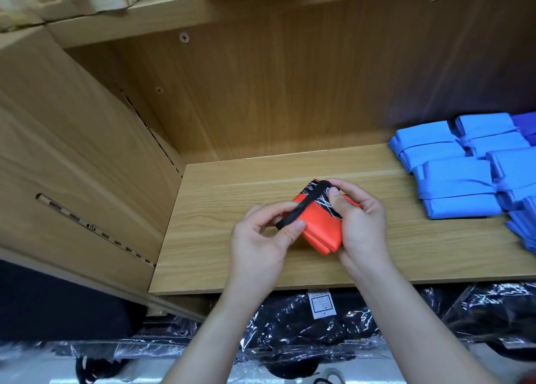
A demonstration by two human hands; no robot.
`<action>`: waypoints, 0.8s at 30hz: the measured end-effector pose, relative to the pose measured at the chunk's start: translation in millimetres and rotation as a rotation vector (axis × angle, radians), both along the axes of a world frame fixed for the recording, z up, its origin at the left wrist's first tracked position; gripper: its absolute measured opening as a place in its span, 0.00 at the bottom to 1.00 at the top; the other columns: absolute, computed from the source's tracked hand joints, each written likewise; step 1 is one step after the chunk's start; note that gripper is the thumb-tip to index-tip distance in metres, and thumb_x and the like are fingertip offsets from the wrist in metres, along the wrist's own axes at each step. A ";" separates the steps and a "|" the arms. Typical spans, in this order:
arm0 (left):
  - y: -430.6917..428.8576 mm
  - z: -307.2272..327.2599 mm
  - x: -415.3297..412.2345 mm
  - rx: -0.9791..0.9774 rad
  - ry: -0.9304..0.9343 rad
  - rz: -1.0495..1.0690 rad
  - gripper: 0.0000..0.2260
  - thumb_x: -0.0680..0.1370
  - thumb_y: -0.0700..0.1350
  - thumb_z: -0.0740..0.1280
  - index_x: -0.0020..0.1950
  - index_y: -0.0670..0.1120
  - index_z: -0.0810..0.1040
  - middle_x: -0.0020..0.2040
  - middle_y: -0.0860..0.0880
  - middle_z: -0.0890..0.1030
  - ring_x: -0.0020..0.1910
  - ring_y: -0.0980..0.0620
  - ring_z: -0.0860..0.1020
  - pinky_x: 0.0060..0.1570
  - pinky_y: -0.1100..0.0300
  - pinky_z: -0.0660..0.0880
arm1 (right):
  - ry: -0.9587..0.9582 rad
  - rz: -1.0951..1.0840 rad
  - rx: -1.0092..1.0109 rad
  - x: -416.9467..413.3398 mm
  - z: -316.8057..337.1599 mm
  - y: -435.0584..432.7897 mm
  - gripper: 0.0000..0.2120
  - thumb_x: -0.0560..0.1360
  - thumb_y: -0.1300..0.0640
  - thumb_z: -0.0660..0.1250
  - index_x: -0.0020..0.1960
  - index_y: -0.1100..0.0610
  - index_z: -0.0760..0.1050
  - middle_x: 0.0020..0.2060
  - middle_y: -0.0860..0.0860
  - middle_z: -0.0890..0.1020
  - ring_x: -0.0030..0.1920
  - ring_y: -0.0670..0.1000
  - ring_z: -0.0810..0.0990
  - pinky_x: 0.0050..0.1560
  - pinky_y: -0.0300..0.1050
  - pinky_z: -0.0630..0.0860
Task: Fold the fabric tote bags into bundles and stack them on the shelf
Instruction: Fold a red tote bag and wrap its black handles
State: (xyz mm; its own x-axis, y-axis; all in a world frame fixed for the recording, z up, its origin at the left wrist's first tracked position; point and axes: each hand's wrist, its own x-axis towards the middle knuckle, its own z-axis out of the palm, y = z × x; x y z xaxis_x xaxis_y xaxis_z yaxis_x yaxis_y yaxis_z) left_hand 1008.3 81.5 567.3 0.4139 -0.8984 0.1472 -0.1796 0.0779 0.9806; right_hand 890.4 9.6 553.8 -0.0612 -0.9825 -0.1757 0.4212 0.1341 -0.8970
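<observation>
An orange tote bag [320,230], folded into a small bundle with a black-and-white print patch, is held just above the wooden shelf board [220,209]. A black strap [301,205] runs diagonally over the bundle. My left hand [261,238] pinches the strap's near end between thumb and fingers. My right hand [359,221] grips the bundle's right side, its thumb pressing on the printed patch. Several blue bundles [455,177], each tied with its own strap, are stacked at the shelf's right.
The shelf has a wooden side wall [87,163] on the left and a back panel [275,93]. Below the shelf edge lie dark goods in clear plastic bags [319,322]. Another shelf sits overhead with pale items on it.
</observation>
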 end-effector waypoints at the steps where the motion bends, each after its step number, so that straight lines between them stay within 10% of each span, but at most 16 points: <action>1: 0.9 -2.7 -5.0 -0.005 0.013 0.029 0.14 0.68 0.39 0.77 0.46 0.57 0.85 0.41 0.50 0.79 0.41 0.56 0.76 0.49 0.62 0.75 | 0.013 -0.049 -0.004 1.5 -1.2 -0.8 0.10 0.74 0.70 0.66 0.44 0.58 0.82 0.43 0.58 0.84 0.43 0.54 0.81 0.50 0.53 0.78; 8: 6.4 -8.7 -29.3 0.117 0.014 0.021 0.11 0.73 0.36 0.73 0.44 0.52 0.82 0.32 0.55 0.81 0.35 0.61 0.77 0.43 0.69 0.72 | 0.302 -0.216 -0.128 6.6 -10.4 -5.1 0.12 0.74 0.66 0.67 0.43 0.49 0.81 0.42 0.46 0.84 0.48 0.47 0.82 0.54 0.46 0.77; 14: 9.7 -0.8 -10.3 -0.014 -0.611 0.031 0.11 0.74 0.47 0.72 0.55 0.57 0.82 0.48 0.57 0.75 0.50 0.60 0.73 0.53 0.67 0.70 | 0.530 -0.091 -0.442 -8.9 -7.0 -0.3 0.06 0.77 0.62 0.66 0.51 0.53 0.79 0.44 0.41 0.82 0.46 0.37 0.79 0.50 0.32 0.72; 20: -7.7 13.2 -1.0 0.269 -0.164 -0.208 0.24 0.69 0.46 0.78 0.58 0.64 0.73 0.51 0.52 0.83 0.47 0.55 0.82 0.53 0.49 0.78 | 0.503 0.075 -0.509 -13.1 2.6 4.6 0.07 0.78 0.56 0.62 0.47 0.51 0.80 0.41 0.41 0.84 0.45 0.39 0.81 0.47 0.31 0.72; 24: 1.5 11.1 -16.5 0.123 0.087 -0.224 0.15 0.75 0.51 0.70 0.62 0.58 0.76 0.54 0.56 0.84 0.53 0.58 0.81 0.51 0.63 0.78 | 0.526 -0.038 -0.526 -19.6 3.9 1.8 0.06 0.79 0.59 0.64 0.48 0.52 0.79 0.41 0.41 0.83 0.44 0.38 0.80 0.46 0.31 0.72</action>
State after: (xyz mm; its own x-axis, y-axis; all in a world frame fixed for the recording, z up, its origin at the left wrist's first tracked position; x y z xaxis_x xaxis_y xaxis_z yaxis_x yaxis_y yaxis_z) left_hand 991.8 83.0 578.4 0.2086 -0.9780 0.0040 -0.0859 -0.0143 0.9962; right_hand 870.8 11.4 557.7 -0.0432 -0.9244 0.3791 -0.0862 -0.3746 -0.9232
